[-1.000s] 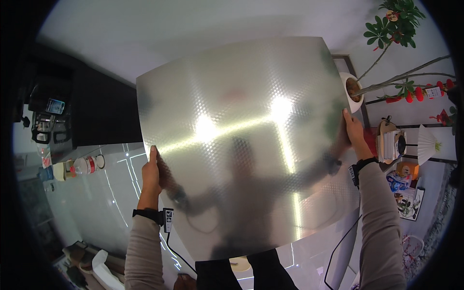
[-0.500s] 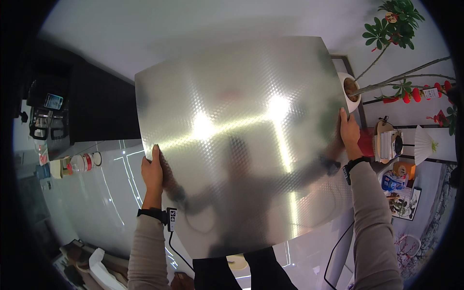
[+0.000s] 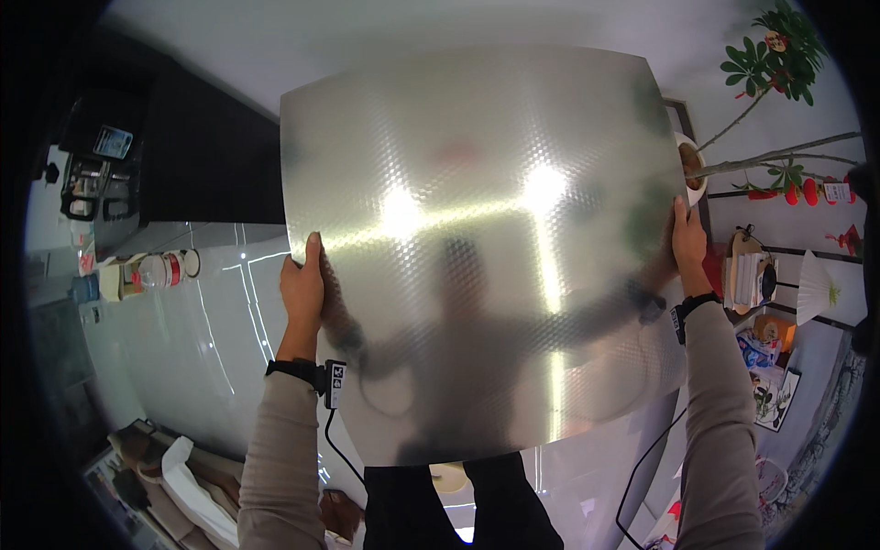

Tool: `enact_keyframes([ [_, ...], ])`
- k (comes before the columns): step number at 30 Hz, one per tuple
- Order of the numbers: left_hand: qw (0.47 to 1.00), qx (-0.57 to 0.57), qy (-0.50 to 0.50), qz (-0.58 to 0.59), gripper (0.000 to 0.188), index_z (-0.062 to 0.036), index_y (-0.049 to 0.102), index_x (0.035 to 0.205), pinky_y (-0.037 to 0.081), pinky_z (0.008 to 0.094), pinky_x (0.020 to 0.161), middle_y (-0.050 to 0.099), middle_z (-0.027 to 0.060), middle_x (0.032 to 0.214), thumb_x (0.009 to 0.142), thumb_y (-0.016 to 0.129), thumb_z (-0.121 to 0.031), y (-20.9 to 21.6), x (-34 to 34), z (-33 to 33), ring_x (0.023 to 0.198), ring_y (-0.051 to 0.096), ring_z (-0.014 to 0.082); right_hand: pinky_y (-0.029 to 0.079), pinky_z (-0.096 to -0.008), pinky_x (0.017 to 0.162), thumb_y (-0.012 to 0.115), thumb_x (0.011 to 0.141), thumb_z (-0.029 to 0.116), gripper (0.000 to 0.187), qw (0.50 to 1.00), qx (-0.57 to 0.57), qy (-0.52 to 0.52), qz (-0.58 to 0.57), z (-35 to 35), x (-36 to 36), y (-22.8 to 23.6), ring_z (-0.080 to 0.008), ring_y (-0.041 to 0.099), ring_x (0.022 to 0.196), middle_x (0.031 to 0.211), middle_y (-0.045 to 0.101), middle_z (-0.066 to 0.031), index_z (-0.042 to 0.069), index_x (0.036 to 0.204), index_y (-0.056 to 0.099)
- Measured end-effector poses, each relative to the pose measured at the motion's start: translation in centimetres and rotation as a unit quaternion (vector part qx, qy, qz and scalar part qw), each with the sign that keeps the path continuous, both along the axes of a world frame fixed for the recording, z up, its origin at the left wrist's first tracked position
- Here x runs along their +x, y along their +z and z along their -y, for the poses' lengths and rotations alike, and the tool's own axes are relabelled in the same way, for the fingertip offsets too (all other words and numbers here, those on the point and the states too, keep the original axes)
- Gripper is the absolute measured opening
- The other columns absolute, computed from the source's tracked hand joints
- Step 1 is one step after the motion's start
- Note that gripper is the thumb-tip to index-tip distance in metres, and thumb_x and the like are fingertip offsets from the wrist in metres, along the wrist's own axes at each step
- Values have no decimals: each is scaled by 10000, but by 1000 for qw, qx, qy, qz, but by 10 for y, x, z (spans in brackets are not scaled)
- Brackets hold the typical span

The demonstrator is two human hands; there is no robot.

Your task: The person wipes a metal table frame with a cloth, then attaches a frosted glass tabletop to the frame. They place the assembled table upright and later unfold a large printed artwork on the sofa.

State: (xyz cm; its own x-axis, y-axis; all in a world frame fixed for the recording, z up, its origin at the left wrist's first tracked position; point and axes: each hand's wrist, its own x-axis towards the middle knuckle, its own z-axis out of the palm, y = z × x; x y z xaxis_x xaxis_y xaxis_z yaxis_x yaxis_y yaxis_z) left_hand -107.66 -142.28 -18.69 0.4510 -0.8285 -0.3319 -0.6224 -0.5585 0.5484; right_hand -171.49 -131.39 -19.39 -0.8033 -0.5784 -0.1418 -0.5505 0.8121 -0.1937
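A large, shiny metallic sheet [image 3: 458,385] with a fine embossed pattern stands up before me and fills the middle of the view. Its surface throws back two bright lights and a blurred reflection of my arms. My left hand [image 3: 302,289] grips the sheet's left edge, thumb side along the front and the other fingers mostly hidden. On the opposite edge, a little higher, my right hand [image 3: 689,243] is closed round the sheet. Black bands with small devices and cables sit at both wrists.
A potted plant [image 3: 692,170] stands behind the right edge. Shelves with books [image 3: 750,275] and a fan-shaped ornament [image 3: 816,286] are at right. A black cabinet [image 3: 211,137], bottles [image 3: 165,270] and a sofa [image 3: 183,495] lie to the left, beside the glossy floor [image 3: 183,348].
The sheet and both hands now appear slightly higher and further right. The surroundings have shifted too, the plant towards the right. Both hands keep their hold on the edges.
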Motion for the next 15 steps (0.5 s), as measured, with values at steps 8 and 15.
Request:
enact_keyframes([
  [8, 992, 17, 7, -124, 823, 90, 605, 1279, 491, 377, 970, 658, 252, 1217, 944, 599, -662, 0, 12, -7, 1124, 633, 312, 420, -490, 1073, 445, 1009, 651, 774, 997, -32, 59, 40, -39, -28, -12, -462, 536, 1305, 1392, 581, -278, 23, 1461, 474],
  [15, 983, 95, -1, -160, 729, 97, 655, 1052, 535, 445, 767, 686, 262, 791, 984, 548, -621, 9, 25, -84, 805, 702, 364, 412, -378, 1088, 517, 962, 700, 853, 962, -132, -70, 227, -81, -53, -23, -306, 545, 1319, 1453, 574, -176, -18, 1420, 566],
])
